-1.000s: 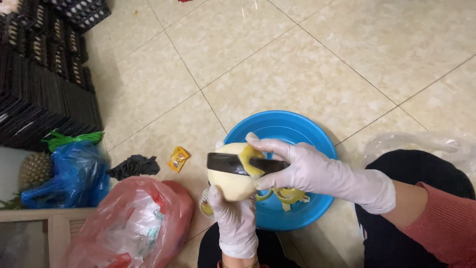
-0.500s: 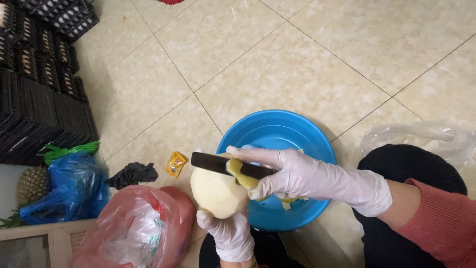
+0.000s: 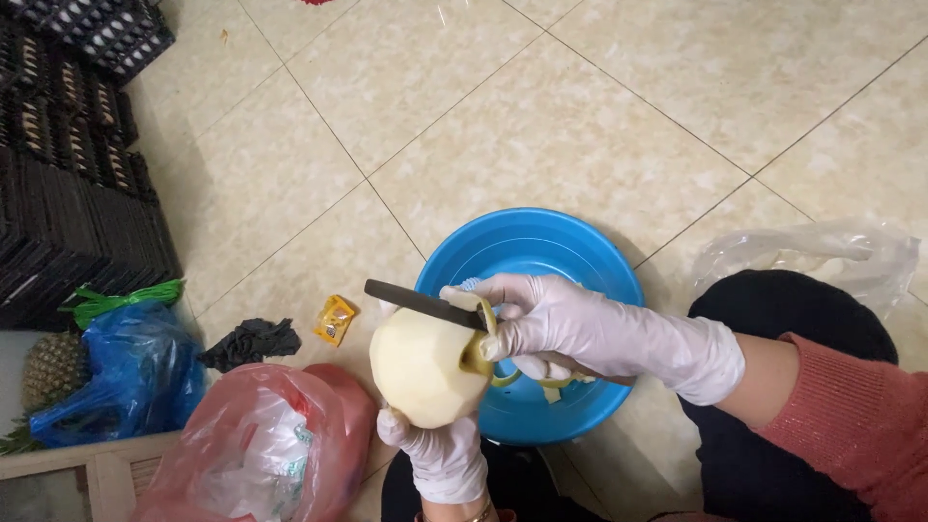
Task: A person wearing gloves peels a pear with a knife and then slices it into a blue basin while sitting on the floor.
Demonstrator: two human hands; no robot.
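Left hand [image 3: 440, 454] cups the peeled fruit [image 3: 425, 367] from below, steadying it; right hand [image 3: 541, 324] grips the knife [image 3: 420, 302], slicing peel over the blue basin [image 3: 541, 242].

We see the peeled fruit [image 3: 425, 367] resting on the left hand [image 3: 440, 454], just left of the basin [image 3: 527, 246] on the floor. The right hand [image 3: 551, 319] reaches in from the right, over the basin, laying the knife [image 3: 420, 302] across the fruit's top. Left of the fruit sit two filled bags [image 3: 261, 454], with stacked crates [image 3: 68, 193] beyond them.
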